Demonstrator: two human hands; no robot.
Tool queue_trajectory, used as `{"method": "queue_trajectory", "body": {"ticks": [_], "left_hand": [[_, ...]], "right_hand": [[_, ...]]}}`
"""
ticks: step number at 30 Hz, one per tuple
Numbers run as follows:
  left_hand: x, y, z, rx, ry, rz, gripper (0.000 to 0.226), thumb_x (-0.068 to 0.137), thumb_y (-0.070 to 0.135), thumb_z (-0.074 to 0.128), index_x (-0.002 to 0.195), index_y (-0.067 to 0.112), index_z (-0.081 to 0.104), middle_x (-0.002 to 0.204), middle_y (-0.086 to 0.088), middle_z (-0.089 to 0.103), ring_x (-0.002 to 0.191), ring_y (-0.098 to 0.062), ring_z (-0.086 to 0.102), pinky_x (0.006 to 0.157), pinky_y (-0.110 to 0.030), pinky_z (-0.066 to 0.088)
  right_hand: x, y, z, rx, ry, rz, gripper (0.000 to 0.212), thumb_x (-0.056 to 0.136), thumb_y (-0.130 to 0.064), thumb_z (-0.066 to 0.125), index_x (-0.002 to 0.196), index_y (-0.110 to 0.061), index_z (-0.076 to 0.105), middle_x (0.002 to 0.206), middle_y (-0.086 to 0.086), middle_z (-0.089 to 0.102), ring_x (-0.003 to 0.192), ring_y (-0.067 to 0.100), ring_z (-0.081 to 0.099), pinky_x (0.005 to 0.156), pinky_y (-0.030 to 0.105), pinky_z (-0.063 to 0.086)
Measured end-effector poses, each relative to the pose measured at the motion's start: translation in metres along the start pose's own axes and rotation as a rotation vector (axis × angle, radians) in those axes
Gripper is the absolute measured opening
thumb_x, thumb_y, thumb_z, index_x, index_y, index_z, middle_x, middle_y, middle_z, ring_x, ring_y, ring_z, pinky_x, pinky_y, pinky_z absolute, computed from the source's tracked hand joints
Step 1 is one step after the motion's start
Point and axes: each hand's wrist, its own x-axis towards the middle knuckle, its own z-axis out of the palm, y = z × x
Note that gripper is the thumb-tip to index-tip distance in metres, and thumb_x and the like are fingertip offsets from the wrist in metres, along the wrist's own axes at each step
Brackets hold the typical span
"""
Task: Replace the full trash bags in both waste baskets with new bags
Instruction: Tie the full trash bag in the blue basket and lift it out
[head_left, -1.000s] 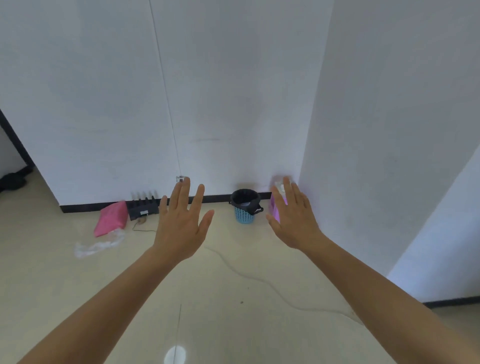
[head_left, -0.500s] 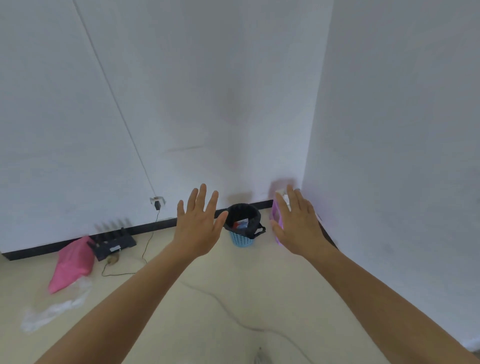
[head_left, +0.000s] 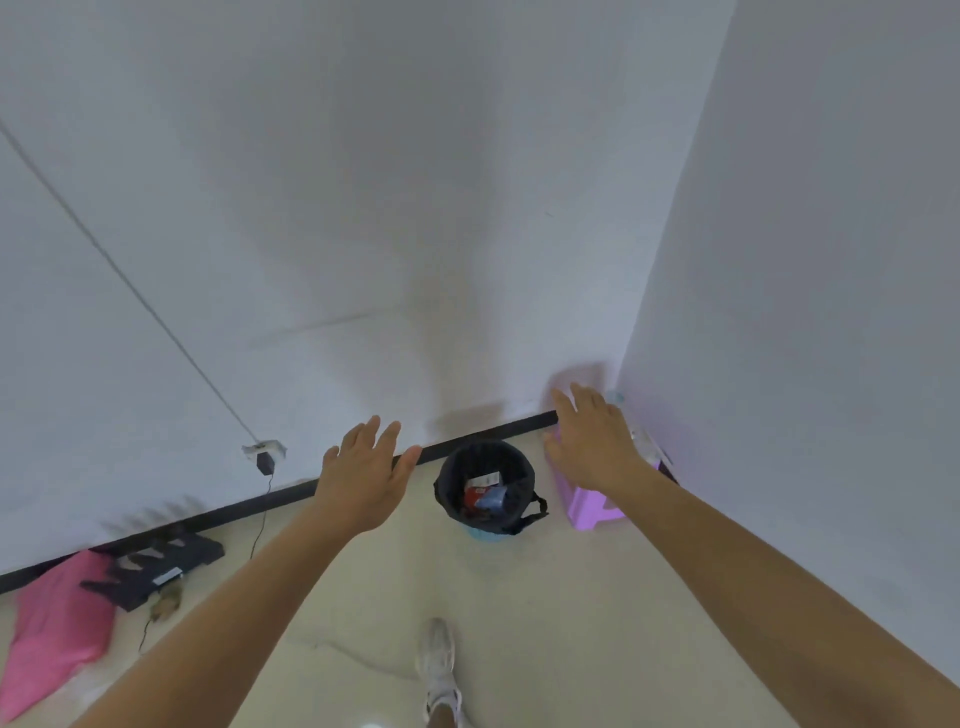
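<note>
A small blue waste basket (head_left: 488, 534) stands on the floor by the far wall, lined with a black trash bag (head_left: 451, 480) that holds red and blue packaging. To its right, in the corner, a purple waste basket (head_left: 589, 506) is partly covered by my right hand (head_left: 595, 441). That hand is stretched out, empty, fingers apart. My left hand (head_left: 363, 475) is also held out flat and empty, just left of the blue basket and apart from it.
A pink bag (head_left: 52, 618) and a black router (head_left: 156, 566) lie at the wall on the left. A cable (head_left: 260, 525) runs from a wall socket (head_left: 264, 451). My white shoe (head_left: 439, 665) steps onto the beige floor. White walls meet in the right corner.
I have walked closer to the corner; the baskets look larger and the black bag's contents show. My shoe has come into view. Both hands stay out and empty.
</note>
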Motion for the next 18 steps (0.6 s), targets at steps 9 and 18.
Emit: {"method": "queue_trajectory", "body": {"ticks": [9,18], "left_hand": [[0.235,-0.038,0.02,-0.168,-0.218,0.055,0.06,0.102,0.052,0.024,0.152,0.018,0.027,0.16,-0.007,0.027,0.146,-0.027,0.025,0.116,-0.047,0.026],[0.375,-0.047,0.253,-0.459,-0.489,-0.252,0.054,0.104,0.047,0.027,0.147,0.015,0.036,0.151,-0.009,0.043,0.136,-0.029,0.042,0.111,-0.04,0.03]], "right_hand": [[0.184,-0.006,0.052,0.045,-0.184,0.191,0.05,0.099,-0.035,0.045,0.142,-0.013,0.037,0.137,0.013,0.048,0.124,0.031,0.05,0.101,0.043,0.046],[0.274,0.029,0.29,0.325,-0.415,0.47,0.059,0.099,-0.038,0.05,0.147,-0.01,0.031,0.14,0.016,0.044,0.126,0.036,0.046,0.098,0.045,0.041]]}}
